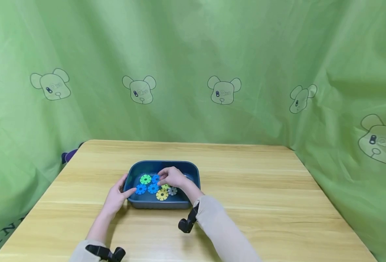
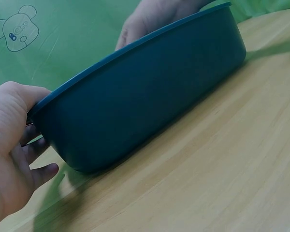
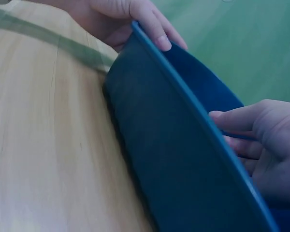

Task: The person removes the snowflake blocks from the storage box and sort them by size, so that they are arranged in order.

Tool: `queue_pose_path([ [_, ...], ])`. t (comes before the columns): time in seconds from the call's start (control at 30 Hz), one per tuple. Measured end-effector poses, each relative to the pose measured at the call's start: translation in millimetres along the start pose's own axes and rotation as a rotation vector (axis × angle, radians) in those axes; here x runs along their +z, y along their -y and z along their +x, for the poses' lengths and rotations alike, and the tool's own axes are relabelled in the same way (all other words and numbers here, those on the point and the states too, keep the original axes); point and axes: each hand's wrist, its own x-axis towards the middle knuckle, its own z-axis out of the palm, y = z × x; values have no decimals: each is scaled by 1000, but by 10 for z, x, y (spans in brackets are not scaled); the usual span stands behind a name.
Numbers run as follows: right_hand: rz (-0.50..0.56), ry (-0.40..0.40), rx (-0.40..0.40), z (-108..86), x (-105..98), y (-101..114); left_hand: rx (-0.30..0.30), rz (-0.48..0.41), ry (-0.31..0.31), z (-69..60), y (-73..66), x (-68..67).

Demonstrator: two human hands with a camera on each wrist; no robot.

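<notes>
Discs (image 1: 140, 192): lying in tray (image 1: 160, 205), one blue disc (image 1: 154, 178) just left of curved fingers of nearer right hand (image 1: 174, 177); cannot tell if pinched. With left hand (image 1: 115, 197), grips tray's left end.

Discs (image 1: 161, 198) lie in a tray (image 1: 160, 205) on the table (image 1: 261, 203), a curtain (image 1: 186, 43) behind.
</notes>
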Motion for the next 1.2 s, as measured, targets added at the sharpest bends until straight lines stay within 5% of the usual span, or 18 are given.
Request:
queue_pose_path([
  [0.27, -78, 103, -8, -15, -6, -132, -5, 6, -4, -1, 12, 0],
  [0.67, -367, 218, -88, -35, 15, -111, 10, -6, -7, -6, 19, -32],
  [0.9, -397, 209, -86, -47, 24, -109, 20, -6, -9, -18, 9, -78],
  [1.2, -281, 175, -96, -52, -14, -137, 23, -3, -12, -16, 13, -82],
])
